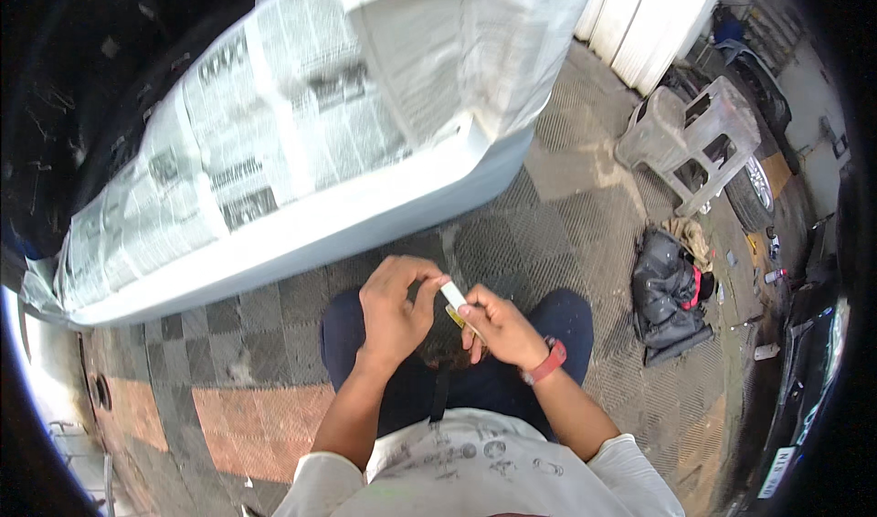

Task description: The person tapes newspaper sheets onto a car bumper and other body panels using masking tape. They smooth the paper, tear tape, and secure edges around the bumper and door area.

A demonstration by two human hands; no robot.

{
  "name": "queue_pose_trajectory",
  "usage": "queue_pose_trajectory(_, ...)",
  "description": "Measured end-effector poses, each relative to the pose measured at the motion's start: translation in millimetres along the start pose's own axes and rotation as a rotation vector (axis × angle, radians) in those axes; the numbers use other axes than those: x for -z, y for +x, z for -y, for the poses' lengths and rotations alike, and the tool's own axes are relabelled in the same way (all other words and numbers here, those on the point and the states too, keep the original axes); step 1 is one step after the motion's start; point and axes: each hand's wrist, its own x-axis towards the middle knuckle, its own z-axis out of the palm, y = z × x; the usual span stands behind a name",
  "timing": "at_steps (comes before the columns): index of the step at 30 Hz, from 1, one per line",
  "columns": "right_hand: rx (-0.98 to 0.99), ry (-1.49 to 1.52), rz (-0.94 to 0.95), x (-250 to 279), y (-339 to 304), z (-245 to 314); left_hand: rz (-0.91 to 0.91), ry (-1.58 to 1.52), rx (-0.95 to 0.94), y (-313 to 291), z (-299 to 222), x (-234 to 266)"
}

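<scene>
Above my knees, my left hand (395,303) pinches the upper end of a short white strip (452,293) between thumb and fingertips. The lower end is gripped by my right hand (498,327), its thumb pressed on top and the fingers curled beneath. A small yellow piece (455,316) shows beside the strip, under the right thumb; what it belongs to is mostly hidden. Ahead of my hands, apart from them, stands a light grey vehicle panel (438,202) with newspaper sheets (292,106) masking its upper part.
On the right stands a grey plastic stool (690,138), with a wheel (751,193) behind it. A black puffy bundle (671,298) lies on the checkered tile floor (585,234). A dark vehicle (804,407) borders the far right, and a white ribbed surface (635,28) rises at the back.
</scene>
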Motion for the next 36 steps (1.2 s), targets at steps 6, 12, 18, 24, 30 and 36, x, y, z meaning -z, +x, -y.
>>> queue_pose_trajectory(6, 0.834, -0.400, -0.535, -9, -21, 11, -0.432, -0.133, 0.168, 55, -15, 8)
queue_pose_trajectory(12, 0.645, 0.078, -0.547, 19, -14, 52, -0.192, 0.050, -0.364, 78, -80, 21)
queue_pose_trajectory(18, 0.583, -0.096, -0.756, 55, -22, 36, -0.515, 0.060, -0.554, 165, -153, 68)
queue_pose_trajectory(24, 0.153, -0.282, -1.092, 166, -72, -213, -0.617, 0.244, -0.999, 288, -250, 144)
queue_pose_trajectory(30, -0.874, -0.106, -0.718, 109, -194, -430, -0.430, 0.465, -0.736, 340, -324, 132)
queue_pose_trajectory(36, -0.899, 0.050, -0.690, 72, -202, -396, -0.439, 0.519, -0.746, 333, -332, 102)
